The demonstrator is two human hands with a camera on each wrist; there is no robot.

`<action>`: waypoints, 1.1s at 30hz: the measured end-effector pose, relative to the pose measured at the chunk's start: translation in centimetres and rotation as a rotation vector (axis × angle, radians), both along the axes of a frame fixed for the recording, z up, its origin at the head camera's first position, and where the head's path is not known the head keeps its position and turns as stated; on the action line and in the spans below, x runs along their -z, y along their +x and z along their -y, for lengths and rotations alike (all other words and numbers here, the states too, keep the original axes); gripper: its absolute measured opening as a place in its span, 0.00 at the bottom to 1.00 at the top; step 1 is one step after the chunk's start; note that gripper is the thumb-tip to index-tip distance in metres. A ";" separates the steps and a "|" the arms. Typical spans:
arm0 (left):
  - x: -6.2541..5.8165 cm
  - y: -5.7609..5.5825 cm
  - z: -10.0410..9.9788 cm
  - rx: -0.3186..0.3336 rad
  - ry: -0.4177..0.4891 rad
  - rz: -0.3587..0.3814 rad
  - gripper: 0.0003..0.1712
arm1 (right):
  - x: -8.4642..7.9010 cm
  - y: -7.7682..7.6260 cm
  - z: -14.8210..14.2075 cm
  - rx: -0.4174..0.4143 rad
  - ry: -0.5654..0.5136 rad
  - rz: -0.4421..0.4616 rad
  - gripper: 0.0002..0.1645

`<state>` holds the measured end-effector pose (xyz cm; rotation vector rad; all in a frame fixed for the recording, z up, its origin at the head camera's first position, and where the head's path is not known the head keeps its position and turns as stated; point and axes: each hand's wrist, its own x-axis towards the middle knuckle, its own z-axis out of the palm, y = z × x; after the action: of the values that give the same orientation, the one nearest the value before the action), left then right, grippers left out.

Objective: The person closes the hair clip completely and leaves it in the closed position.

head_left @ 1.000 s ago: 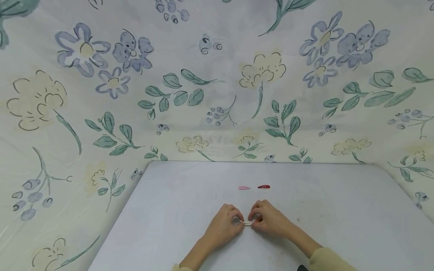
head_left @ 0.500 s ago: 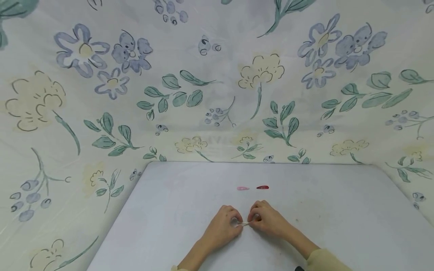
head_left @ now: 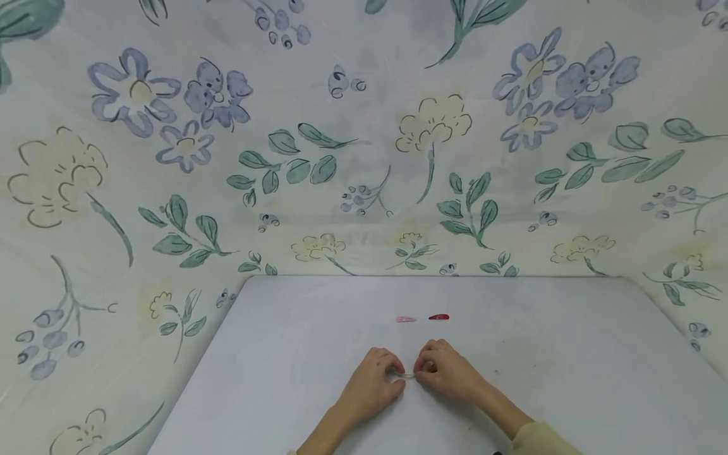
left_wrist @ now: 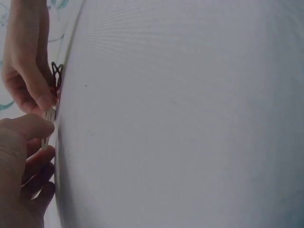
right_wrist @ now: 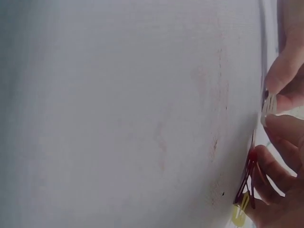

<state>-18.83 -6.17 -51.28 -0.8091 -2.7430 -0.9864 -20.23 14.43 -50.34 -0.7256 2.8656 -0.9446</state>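
Between both hands is a white snap hair clip (head_left: 409, 376), held low over the white table. My left hand (head_left: 372, 384) pinches one end between thumb and fingers; a narrow tip of the clip shows past the thumb in the left wrist view. At the other end, my right hand (head_left: 451, 371) grips the wider part. Dark red hair clips (right_wrist: 247, 178) and a yellow hair clip (right_wrist: 239, 216) show by the right hand's curled lower fingers, partly covered by them.
Beyond the hands, a pink hair clip (head_left: 406, 319) and a red hair clip (head_left: 438, 317) lie side by side on the white table (head_left: 296, 328). A floral-printed sheet (head_left: 364, 158) rises behind the table's far edge and along its sides.
The white clip, spread and bent a second ago, looks flatter. The left thumb and fingertips have parted slightly. Both hands stay nearly in place, and the head view has tilted up a little.
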 end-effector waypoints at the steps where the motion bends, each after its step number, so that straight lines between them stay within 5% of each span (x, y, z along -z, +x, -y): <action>1: 0.0 0.0 0.0 0.000 0.003 -0.002 0.08 | 0.0 0.0 0.0 0.000 -0.004 0.001 0.06; 15: -0.5 -0.4 0.2 -0.016 0.037 0.021 0.06 | -0.5 0.1 0.0 0.022 -0.061 0.056 0.04; 33: -1.5 -1.0 -0.5 -0.054 0.101 -0.010 0.05 | -0.7 0.3 0.4 0.145 -0.309 0.114 0.05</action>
<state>-19.85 -5.63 -49.74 -0.7185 -2.6668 -1.0974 -19.89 14.02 -49.69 -0.4650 2.7327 -1.4203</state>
